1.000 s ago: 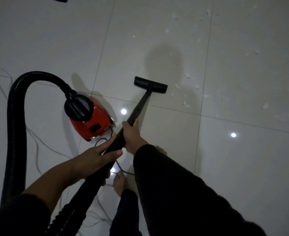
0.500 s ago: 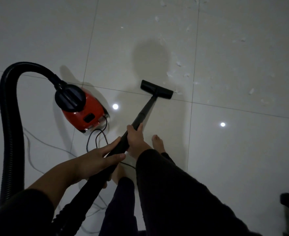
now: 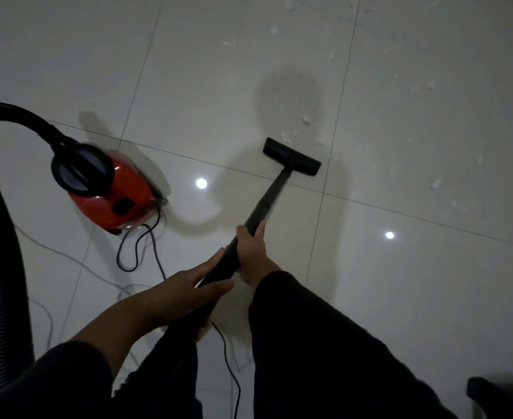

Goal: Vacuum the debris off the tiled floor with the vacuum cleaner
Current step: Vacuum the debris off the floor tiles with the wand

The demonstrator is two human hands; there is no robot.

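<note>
Both your hands clasp the wand (image 3: 272, 196): right hand (image 3: 253, 255) leading, left hand (image 3: 185, 293) trailing | wand axis runs up-right to the floor head (image 3: 291, 157) | debris (image 3: 306, 120) lies just beyond the head, farther up-right.

Floor: you stand on a glossy pale tiled floor (image 3: 430, 297) with thin dark grout lines and two bright light reflections.
Debris: white scraps (image 3: 306, 120) lie scattered on your upper-right tiles.
Nozzle: the black floor head (image 3: 291, 157) rests just beside the nearest scraps.
Canister: your red vacuum cleaner (image 3: 113, 198) sits at left.
Cord: a black power cord (image 3: 134, 252) loops beside it.
</note>
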